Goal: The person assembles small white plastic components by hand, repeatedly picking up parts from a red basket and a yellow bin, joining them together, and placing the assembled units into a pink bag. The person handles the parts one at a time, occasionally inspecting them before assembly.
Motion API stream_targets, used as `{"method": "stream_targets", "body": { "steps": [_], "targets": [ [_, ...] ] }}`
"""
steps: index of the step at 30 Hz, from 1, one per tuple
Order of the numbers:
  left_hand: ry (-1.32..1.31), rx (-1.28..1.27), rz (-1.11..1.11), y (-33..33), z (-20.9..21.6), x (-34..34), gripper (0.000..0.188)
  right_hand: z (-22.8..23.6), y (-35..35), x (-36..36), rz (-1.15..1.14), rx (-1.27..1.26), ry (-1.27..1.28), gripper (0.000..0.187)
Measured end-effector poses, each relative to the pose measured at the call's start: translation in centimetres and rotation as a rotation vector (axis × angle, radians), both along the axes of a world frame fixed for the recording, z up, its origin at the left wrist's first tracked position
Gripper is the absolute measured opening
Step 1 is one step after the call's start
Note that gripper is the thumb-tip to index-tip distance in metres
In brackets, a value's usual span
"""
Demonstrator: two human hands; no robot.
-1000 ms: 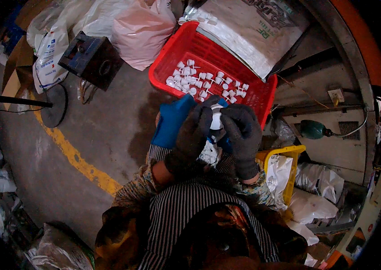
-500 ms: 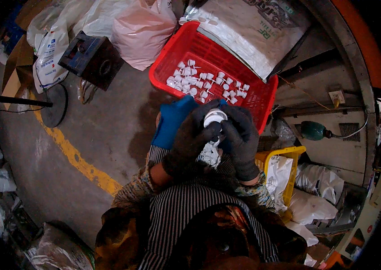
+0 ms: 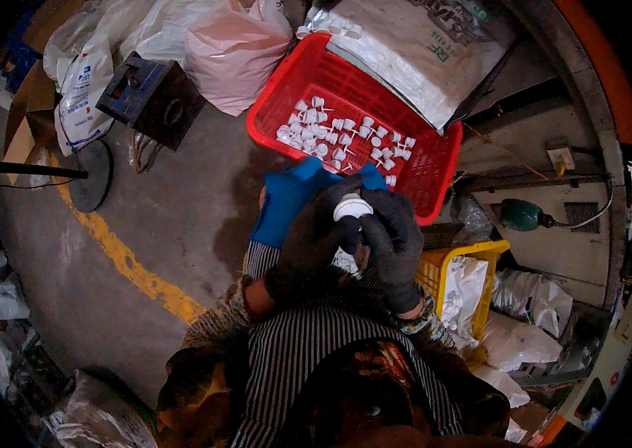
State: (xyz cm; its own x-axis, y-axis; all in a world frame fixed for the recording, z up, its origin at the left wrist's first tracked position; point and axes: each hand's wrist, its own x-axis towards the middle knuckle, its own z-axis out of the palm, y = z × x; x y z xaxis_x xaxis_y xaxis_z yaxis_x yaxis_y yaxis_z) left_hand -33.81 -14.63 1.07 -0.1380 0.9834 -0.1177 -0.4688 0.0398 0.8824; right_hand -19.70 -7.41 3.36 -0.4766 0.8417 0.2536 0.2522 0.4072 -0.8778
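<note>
Over my lap, both hands in dark grey gloves hold a small round white plastic piece [image 3: 352, 207] with a flared rim. My left hand [image 3: 314, 231] is closed on its left side, with the thumb against its lower edge. My right hand [image 3: 393, 243] grips the same piece from the right, fingers bent. A white crumpled thing [image 3: 346, 261] shows partly below the hands. Just beyond them stands a red plastic basket [image 3: 357, 78] with several white cup-shaped plastic pieces [image 3: 308, 133], some with thin stems. Blue cloth [image 3: 286, 198] covers my knees.
A white sack [image 3: 413, 60] lies over the basket's far right edge. Right of me is a yellow crate [image 3: 495, 272] with white bags. A dark metal box [image 3: 150, 97], a pink bag [image 3: 234, 56] and a round black stand base [image 3: 95, 175] are at the left.
The white piece has been turned in my fingers: its open ring with a dark inside showed before, a smoother white side now. My right hand has shifted slightly left, uncovering another piece in the basket.
</note>
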Motion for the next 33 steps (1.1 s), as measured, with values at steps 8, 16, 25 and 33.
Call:
{"method": "stream_targets", "body": {
  "steps": [8, 16, 25, 33],
  "targets": [
    [0.266, 0.161, 0.144, 0.3, -2.1, 1.7, 0.049, -1.1, -0.1, 0.6, -0.015, -0.231, 0.054, 0.031],
    [0.274, 0.09, 0.182, 3.2, -11.2, 2.5, 0.045, -7.9, 2.1, 0.3, -0.01, 0.101, -0.163, 0.026],
    [-0.09, -0.193, 0.065, 3.6, -6.0, 0.9, 0.032, -5.9, 4.3, -0.2, 0.013, -0.877, 0.282, 0.018],
    [0.785, 0.155, 0.311, 4.2, -9.8, 1.5, 0.026, -5.7, 3.3, -1.6, -0.053, -0.055, -0.156, 0.02]
  ]
}}
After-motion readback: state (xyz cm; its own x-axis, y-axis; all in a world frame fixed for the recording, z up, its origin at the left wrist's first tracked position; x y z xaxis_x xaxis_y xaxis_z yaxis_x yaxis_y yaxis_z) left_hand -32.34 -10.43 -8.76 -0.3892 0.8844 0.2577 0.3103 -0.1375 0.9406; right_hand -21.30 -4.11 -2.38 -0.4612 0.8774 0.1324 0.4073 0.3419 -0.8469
